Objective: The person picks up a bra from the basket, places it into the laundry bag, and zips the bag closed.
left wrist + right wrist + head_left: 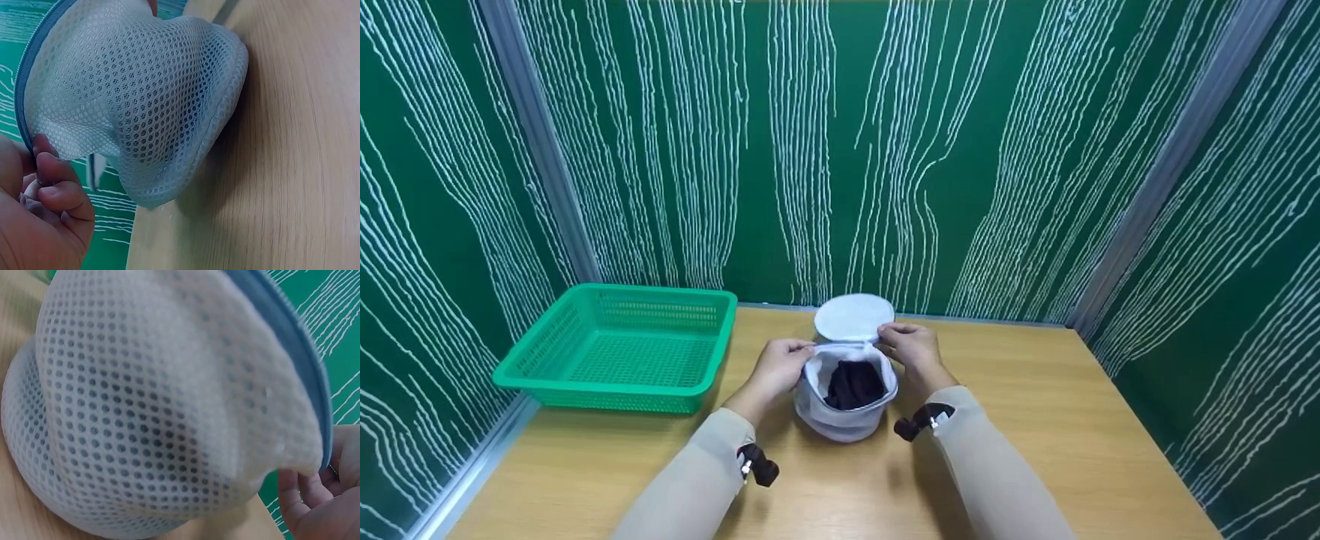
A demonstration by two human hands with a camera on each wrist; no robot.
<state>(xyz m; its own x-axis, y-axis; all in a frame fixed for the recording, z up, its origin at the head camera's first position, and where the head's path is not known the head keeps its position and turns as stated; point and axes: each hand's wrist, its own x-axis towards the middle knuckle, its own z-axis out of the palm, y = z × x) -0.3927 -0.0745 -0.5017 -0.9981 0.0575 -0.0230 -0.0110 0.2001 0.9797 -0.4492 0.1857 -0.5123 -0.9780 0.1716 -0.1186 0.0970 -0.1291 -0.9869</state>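
Observation:
A white mesh laundry bag point(840, 427) stands on the table with its round lid point(855, 316) flipped back toward the wall. Inside its mouth lies a bundle of black cloth point(855, 384). My left hand point(780, 367) pinches the rim at the back left, where the left wrist view shows the thumb and fingers at the blue-grey zipper edge point(21, 95). At the back right, my right hand point(913, 351) pinches the bag's edge beside the lid. Honeycomb mesh point(129, 410) fills most of the right wrist view, with the fingertips partly hidden behind the zipper edge.
A green plastic basket point(619, 388) with slotted sides sits at the left of the wooden table point(1035, 420). Green panels with white wavy lines point(802, 150) rise behind the table and along both sides. Each wrist carries a small black camera point(761, 466).

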